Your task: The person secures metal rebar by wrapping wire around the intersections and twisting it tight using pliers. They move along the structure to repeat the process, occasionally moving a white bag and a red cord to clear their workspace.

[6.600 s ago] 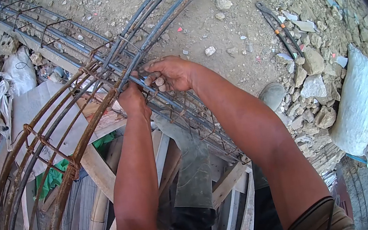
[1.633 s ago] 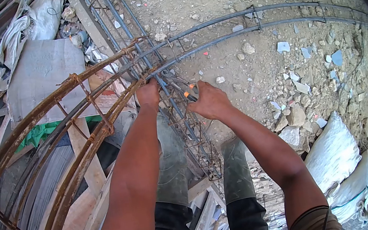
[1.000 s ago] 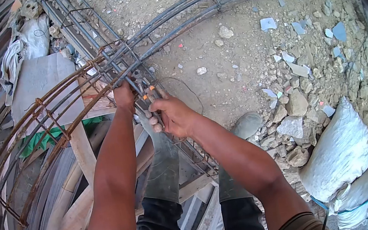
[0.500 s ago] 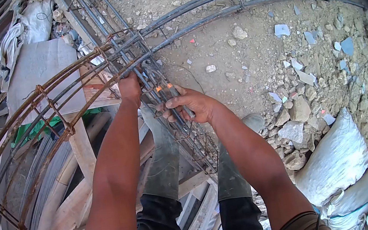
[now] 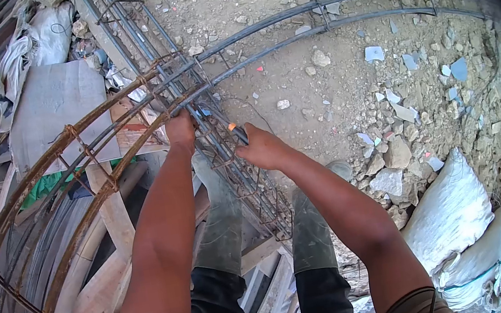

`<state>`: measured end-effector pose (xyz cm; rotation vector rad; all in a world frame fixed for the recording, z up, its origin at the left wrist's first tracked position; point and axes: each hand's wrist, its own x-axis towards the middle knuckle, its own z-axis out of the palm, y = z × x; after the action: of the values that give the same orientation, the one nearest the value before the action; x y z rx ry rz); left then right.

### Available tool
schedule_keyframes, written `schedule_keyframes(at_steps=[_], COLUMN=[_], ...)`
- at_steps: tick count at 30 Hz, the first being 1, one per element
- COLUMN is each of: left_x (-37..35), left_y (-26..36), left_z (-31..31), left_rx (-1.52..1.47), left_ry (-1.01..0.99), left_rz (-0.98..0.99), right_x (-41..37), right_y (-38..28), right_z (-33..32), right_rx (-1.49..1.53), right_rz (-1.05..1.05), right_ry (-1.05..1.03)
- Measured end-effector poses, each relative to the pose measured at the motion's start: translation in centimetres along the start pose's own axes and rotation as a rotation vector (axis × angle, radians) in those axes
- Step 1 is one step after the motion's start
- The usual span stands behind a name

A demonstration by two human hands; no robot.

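Observation:
A long straight rebar cage [image 5: 265, 201] runs from the top left down between my legs. A curved rebar frame [image 5: 281, 19], rusty on its left part, crosses it. My left hand [image 5: 180, 130] is closed on the straight cage just below the crossing; its fingertips are hidden behind the bars. In my right hand [image 5: 262, 147] is a pair of pliers [image 5: 238, 133] with black and orange handles, the fingers wrapped around them. The pliers point up and left toward the bars, and their jaws are hard to make out there.
Wooden planks [image 5: 111, 208] and bars lie under the frame on the left, beside a flat grey board [image 5: 60, 114]. Rocks [image 5: 397, 153] and pale broken tile pieces [image 5: 374, 53] litter the dirt at right. White sacks [image 5: 449, 210] sit at lower right. My boots [image 5: 309, 229] straddle the cage.
The pliers' handles, spread apart before, now look closed together, and my right hand has turned knuckles-up around them. My left hand stays by the crossing. The view has shifted slightly.

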<state>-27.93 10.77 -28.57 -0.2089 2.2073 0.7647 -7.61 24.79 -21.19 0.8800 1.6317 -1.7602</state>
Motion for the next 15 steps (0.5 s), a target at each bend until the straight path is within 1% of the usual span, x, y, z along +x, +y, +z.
schedule_keyframes(at_steps=[1,2,4,5,6,7,8,9,10,11,12,13,14,15], left_x=[0.1,0.1,0.2,5.5,5.6,4.5,3.6,3.5,3.7,3.9,4.1,4.2,4.3,3.0], left_y=[0.0,-0.2,-0.2,-7.6,-6.8,-5.9,-5.6,-5.9,-6.2,-6.3,-6.2,-6.3,-6.4,-4.7], left_z=[0.0,-0.3,0.0,-1.0,-1.2,-1.2,-0.8,-0.7,-0.6,-0.5,-0.4,-0.2,-0.4,-0.9], left_rx=[-0.003,0.000,0.018,0.454,0.453,0.356,0.259,0.259,0.341,0.419,0.494,0.344,0.345,0.678], left_ry=[0.002,0.007,-0.003,-0.003,-0.003,-0.024,-0.046,-0.044,-0.015,0.018,0.056,0.048,0.047,0.052], left_rz=[-0.038,-0.041,0.006,0.464,0.463,0.429,0.395,0.393,0.451,0.512,0.571,0.547,0.545,0.623], right_x=[-0.8,-0.7,-0.4,-0.3,-0.3,-0.6,-0.5,0.2,0.5,0.5,0.5,0.4,0.4,0.1], right_y=[-0.8,-0.5,0.6,0.3,-0.2,-0.4,-0.3,-0.4,-0.6,-0.9,-1.0,-1.1,-1.1,-1.2], right_z=[-0.1,0.1,-0.1,0.2,0.9,1.6,1.5,0.6,0.0,-0.8,-1.5,-2.0,-1.7,-0.7], right_rx=[-0.065,-0.063,-0.367,-0.369,-0.361,-0.359,-0.366,-0.227,-0.084,-0.086,0.317,0.720,0.721,1.033], right_rz=[0.030,0.027,-0.025,-0.023,0.000,0.027,0.036,0.121,0.205,0.199,0.166,0.130,0.133,0.097], right_ry=[0.032,0.027,0.249,0.253,0.317,0.365,0.352,0.216,0.082,0.085,-0.108,-0.302,-0.302,-0.357])
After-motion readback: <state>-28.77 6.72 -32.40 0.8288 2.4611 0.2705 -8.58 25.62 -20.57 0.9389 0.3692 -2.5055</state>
